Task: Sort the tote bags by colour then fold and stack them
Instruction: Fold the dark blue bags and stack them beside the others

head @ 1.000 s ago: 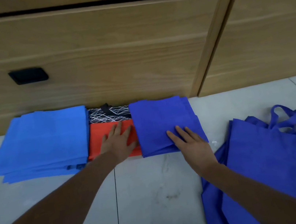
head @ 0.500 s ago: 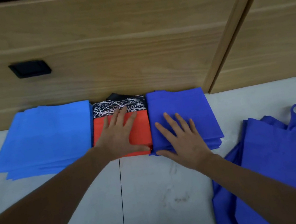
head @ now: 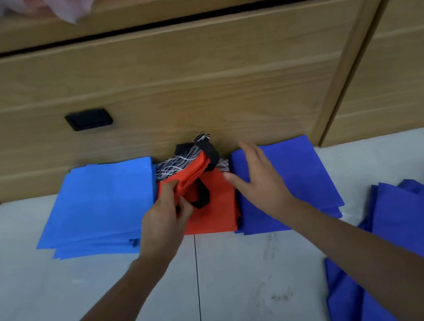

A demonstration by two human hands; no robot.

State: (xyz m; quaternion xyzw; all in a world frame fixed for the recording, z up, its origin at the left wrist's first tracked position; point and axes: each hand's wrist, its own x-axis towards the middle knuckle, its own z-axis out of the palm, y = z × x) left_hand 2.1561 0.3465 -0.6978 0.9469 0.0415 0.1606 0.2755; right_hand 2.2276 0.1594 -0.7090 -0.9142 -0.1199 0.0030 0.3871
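My left hand [head: 163, 219] has fingers and thumb pinched round a raised fold of the orange tote bag [head: 213, 212], while my right hand [head: 260, 180] lies with straight fingers on the left edge of the folded dark blue stack [head: 295, 175]. The orange tote bag sits between that stack and the light blue stack [head: 102, 204] on the left, all close to the wooden drawers [head: 166, 84] on the far side. Unfolded dark blue bags [head: 422, 233] lie on the floor [head: 89, 302] at near right.

My left hand [head: 163, 218] curled, thumb and fingers pinching a fold of the orange bag [head: 214, 212], forearm coming in from lower left. My right hand [head: 259, 180] flat, fingers straight, thumb stuck out leftward, forearm from lower right.
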